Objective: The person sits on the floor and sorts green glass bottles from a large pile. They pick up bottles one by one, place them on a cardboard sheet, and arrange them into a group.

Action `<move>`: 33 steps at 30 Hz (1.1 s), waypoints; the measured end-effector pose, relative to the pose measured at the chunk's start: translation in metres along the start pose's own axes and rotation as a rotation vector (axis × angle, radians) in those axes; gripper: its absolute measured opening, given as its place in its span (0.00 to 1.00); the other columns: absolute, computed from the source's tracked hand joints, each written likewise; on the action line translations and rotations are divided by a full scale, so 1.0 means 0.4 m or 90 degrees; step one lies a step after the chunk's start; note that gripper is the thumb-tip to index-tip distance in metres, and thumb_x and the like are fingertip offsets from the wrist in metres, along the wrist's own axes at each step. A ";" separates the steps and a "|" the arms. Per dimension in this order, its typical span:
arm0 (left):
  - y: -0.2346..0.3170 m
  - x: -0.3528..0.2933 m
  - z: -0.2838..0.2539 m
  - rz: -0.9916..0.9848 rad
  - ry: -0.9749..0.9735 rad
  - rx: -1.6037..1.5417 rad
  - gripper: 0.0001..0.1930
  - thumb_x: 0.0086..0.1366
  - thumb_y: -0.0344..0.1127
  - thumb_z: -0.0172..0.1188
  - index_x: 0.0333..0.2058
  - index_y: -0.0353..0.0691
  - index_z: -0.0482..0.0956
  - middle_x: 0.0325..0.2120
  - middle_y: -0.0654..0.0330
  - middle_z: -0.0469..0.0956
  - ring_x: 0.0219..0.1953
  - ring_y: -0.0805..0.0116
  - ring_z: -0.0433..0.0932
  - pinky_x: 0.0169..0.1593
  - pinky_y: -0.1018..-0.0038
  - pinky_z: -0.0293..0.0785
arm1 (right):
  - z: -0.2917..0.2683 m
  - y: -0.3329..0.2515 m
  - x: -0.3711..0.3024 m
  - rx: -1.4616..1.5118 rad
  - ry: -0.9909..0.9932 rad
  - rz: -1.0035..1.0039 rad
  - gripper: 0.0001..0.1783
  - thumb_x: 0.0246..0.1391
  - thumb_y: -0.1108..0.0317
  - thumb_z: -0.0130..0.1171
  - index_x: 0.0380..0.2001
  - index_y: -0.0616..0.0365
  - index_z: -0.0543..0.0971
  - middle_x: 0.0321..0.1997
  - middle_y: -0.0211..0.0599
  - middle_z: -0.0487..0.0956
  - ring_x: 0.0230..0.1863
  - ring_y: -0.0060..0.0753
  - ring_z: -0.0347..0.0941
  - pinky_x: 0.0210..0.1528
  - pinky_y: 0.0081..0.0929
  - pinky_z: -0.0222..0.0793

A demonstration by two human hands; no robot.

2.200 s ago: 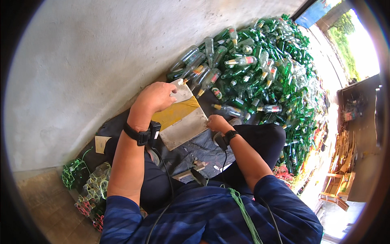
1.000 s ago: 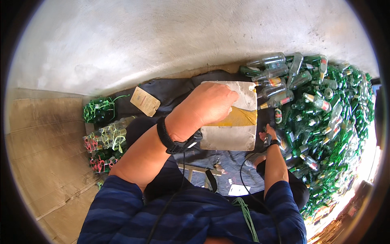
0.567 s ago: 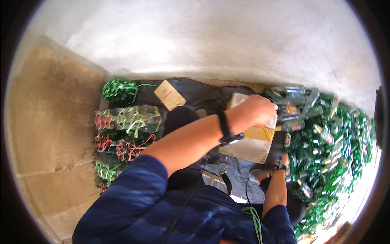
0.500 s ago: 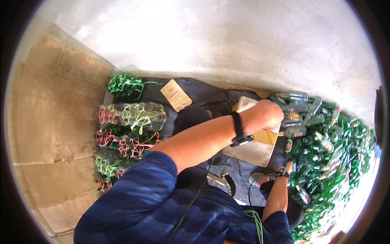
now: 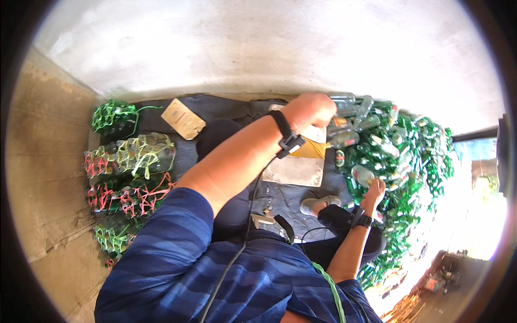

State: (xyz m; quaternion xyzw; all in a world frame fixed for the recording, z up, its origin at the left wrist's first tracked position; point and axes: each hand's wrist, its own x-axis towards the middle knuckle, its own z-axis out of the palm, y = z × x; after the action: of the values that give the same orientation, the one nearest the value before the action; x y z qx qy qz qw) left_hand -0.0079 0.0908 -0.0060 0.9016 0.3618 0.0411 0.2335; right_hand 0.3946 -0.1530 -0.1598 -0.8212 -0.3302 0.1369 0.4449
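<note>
My left hand, with a black strap at the wrist, is curled at the far edge of a white and yellow block. Just right of it lie several clear glass bottles; its fingertips are hidden, so what it grips cannot be made out. Farther right and nearer to me, my right hand closes on the neck end of a clear glass bottle. That bottle lies among the heap of green bottles.
On the left stand bundles of bottles tied with green netting, yellow-green cord and red cord. A tan card lies on the dark mat. A pale wall runs along the far side.
The view has shifted to the right. My right hand has reached forward from near my foot to the clear bottle on the heap. My left hand stays by the bottles beside the block.
</note>
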 end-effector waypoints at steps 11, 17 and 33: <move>0.024 0.016 0.004 0.004 -0.026 0.018 0.14 0.60 0.36 0.64 0.43 0.43 0.90 0.40 0.49 0.88 0.45 0.46 0.86 0.49 0.53 0.81 | 0.034 -0.575 -0.121 -0.092 -0.210 -0.223 0.14 0.62 0.62 0.67 0.46 0.58 0.88 0.35 0.38 0.87 0.34 0.26 0.80 0.42 0.29 0.77; 0.008 0.020 0.026 0.012 -0.039 0.044 0.15 0.62 0.36 0.62 0.45 0.43 0.89 0.42 0.49 0.88 0.46 0.46 0.86 0.50 0.52 0.81 | 0.209 -0.571 -0.237 -0.191 -0.400 -0.298 0.15 0.62 0.59 0.67 0.45 0.57 0.88 0.35 0.46 0.88 0.33 0.39 0.86 0.41 0.34 0.80; 0.049 0.039 0.035 0.025 -0.065 0.058 0.14 0.62 0.37 0.66 0.47 0.46 0.89 0.41 0.50 0.88 0.46 0.47 0.86 0.50 0.54 0.82 | 0.193 -0.578 -0.326 -0.170 -0.453 -0.328 0.16 0.61 0.55 0.68 0.41 0.56 0.84 0.34 0.53 0.86 0.38 0.59 0.84 0.40 0.49 0.79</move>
State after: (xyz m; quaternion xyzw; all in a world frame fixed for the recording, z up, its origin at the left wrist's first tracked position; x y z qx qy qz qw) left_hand 0.0192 0.0834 -0.0112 0.9191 0.3330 -0.0171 0.2098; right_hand 0.1602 -0.1010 -0.0228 -0.6643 -0.6708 0.2513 0.2135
